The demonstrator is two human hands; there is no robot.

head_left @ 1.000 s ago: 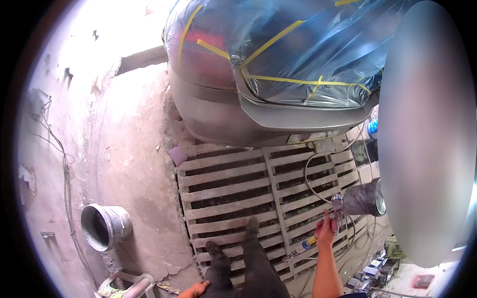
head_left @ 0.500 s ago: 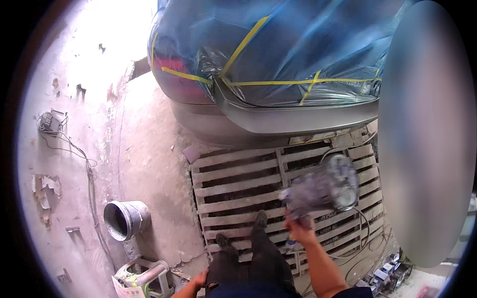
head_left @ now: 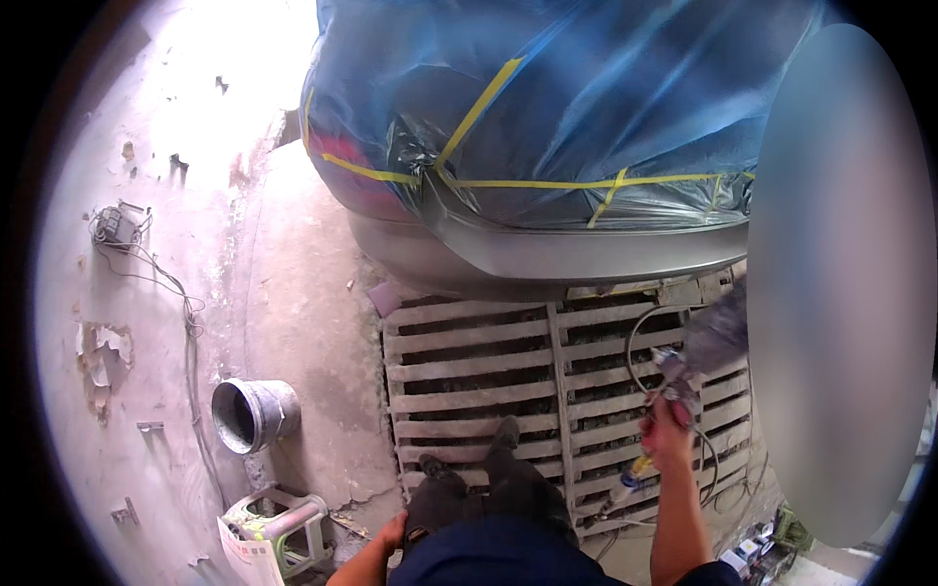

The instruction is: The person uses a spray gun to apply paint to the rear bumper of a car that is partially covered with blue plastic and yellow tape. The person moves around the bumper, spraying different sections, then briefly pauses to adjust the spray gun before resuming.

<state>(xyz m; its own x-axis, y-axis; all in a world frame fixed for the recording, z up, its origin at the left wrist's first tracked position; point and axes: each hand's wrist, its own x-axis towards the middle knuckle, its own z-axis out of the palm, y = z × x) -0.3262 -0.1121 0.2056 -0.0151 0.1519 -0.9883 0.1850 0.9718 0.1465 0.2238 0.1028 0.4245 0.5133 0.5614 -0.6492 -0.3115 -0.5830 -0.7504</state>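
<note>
My right hand [head_left: 668, 436] is wrapped round the handle of a paint spray gun [head_left: 672, 365]. The gun's large greyish cup [head_left: 718, 330] points up and to the right, its far end cut off by a blurred oval patch. A yellow-and-blue fitting [head_left: 637, 471] hangs below the grip, with an air hose [head_left: 635, 342] looping nearby. My left hand [head_left: 394, 532] rests low beside my left thigh; its fingers are mostly hidden. Ahead is a car's grey bumper [head_left: 586, 252], below blue plastic sheeting [head_left: 625, 98] held with yellow tape [head_left: 528, 184].
I stand on a slatted floor grate [head_left: 469, 366]. To the left, a bucket [head_left: 278, 415] lies on its side near a plastic stool [head_left: 293, 523]. Cables [head_left: 191, 342] run down the peeling wall [head_left: 147, 322]. Small boxes [head_left: 752, 552] sit at lower right.
My right hand has moved the spray gun to the right, and its cup has swung partly behind the blurred patch. My left hand stays by the thigh. The view has shifted slightly.
</note>
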